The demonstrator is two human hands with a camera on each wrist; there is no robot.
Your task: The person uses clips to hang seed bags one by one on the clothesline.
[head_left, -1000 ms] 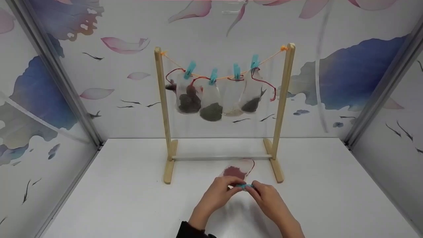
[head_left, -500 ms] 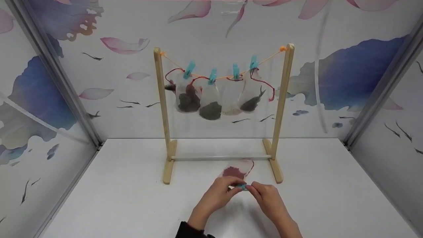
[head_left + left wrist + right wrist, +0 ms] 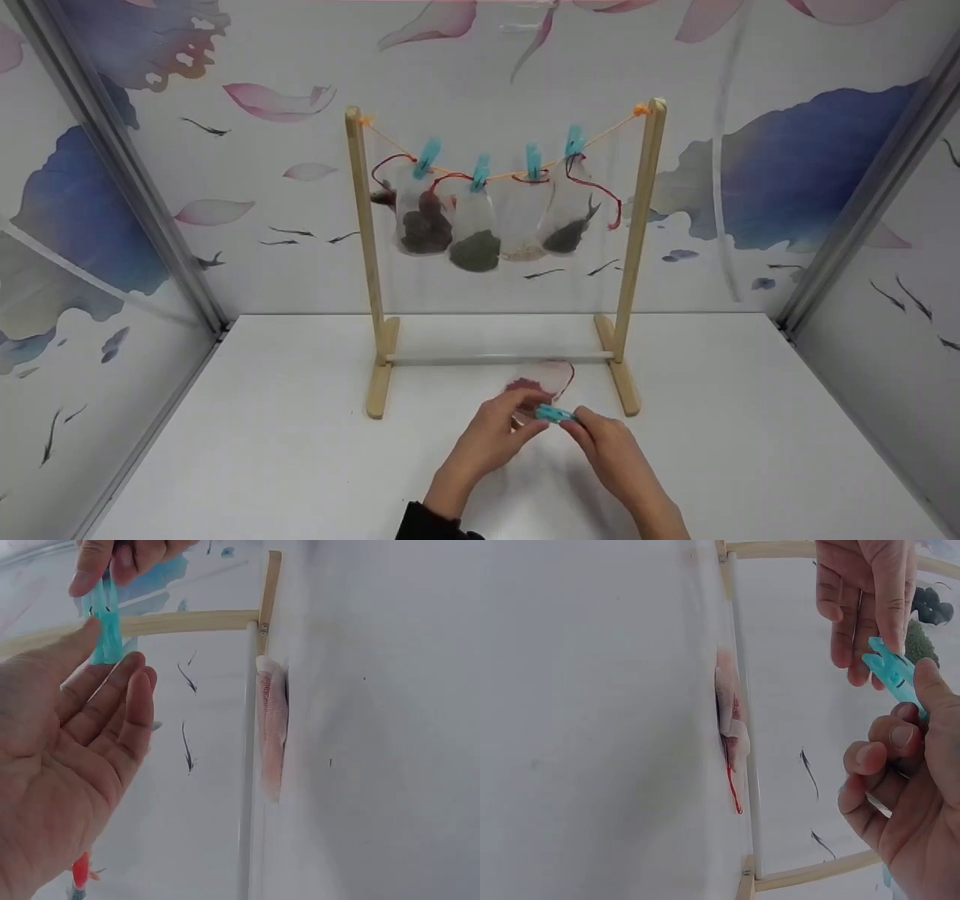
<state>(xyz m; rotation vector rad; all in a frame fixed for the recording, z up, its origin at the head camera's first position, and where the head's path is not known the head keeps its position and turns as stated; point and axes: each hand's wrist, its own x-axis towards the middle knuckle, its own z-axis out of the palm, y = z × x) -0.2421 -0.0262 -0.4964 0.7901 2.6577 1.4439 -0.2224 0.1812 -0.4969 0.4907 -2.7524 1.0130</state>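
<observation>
A turquoise clothespin (image 3: 553,413) is pinched at one end between the thumb and curled index finger of my right hand (image 3: 619,454). My left hand (image 3: 487,435) is at the clothespin's other end, its thumb close against it and its fingers loosely extended, as the left wrist view shows. Just beyond both hands, a small sheer drawstring bag (image 3: 551,375) with a dark red patch and a red cord lies on the white table, partly covered by my left hand in the head view.
A wooden rack (image 3: 631,247) stands behind my hands, its low white crossbar (image 3: 495,360) near the bag. From its orange line (image 3: 506,177) hang several sheer bags (image 3: 476,240) with red cords, held by turquoise clothespins (image 3: 428,157). Patterned walls enclose the white table (image 3: 270,450).
The clothespin has come up slightly and shows more fully. My left fingers have shifted forward over the bag and loosened around the clothespin, while my right hand keeps hold of it.
</observation>
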